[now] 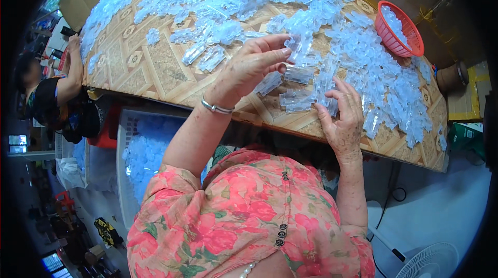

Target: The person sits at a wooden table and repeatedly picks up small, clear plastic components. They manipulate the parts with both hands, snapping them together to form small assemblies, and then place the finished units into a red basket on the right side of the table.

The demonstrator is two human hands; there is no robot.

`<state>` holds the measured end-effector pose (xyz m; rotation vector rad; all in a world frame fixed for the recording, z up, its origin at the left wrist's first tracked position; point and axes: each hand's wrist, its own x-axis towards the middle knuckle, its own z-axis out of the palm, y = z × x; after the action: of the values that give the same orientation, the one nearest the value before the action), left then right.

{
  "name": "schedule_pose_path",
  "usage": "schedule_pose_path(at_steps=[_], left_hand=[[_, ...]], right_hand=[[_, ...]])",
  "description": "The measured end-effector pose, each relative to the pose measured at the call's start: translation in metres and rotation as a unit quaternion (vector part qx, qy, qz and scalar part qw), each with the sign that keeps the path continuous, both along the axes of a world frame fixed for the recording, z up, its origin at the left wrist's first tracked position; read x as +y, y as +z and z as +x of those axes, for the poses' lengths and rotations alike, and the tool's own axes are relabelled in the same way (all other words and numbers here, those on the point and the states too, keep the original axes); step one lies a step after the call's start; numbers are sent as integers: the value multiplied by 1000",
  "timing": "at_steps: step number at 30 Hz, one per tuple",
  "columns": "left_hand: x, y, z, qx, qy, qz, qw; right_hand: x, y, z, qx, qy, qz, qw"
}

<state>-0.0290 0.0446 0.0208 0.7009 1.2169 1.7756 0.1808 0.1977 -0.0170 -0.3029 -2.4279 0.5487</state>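
My left hand [258, 63], with a metal bangle on its wrist, is raised over the near side of the table. Its thumb and forefinger pinch a clear plastic piece [301, 45]. To its right, my right hand [344, 117] has thumb and forefinger closed around the lower end of a long clear plastic strip [325, 82]. Between the hands, stacked clear pieces [295, 100] lie near the table edge. Small bundles of similar pieces [211, 57] rest left of my left hand. The exact kind of these parts is hard to make out.
Loose clear pieces [384, 78] cover much of the patterned table [161, 70]. At the right back stands a red basket [402, 44] of pieces, near a brown spool [452, 77]. A white crate [124, 169] of pieces sits below left. Another person [57, 91] is at the table's left end.
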Motion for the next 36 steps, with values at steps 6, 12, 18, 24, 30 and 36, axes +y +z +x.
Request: schedule_pose_path(at_steps=[6,12,18,24,30,36], left_hand=[[1,-14,21,-72,-51,68,994],[0,-8,39,-17,-51,46,998],[6,-5,58,99,-30,42,994],[8,-1,69,98,-71,-7,993],[12,1,80,1,-126,87,988],[7,-1,80,9,-116,59,991]], right_hand=[[-1,1,1,14,8,1,1000],[1,1,3,66,-3,-32,997],[-1,18,-2,98,-3,-14,995],[-10,32,-1,137,20,-25,990],[-14,35,7,128,28,-116,985],[-8,31,11,138,93,-264,950]])
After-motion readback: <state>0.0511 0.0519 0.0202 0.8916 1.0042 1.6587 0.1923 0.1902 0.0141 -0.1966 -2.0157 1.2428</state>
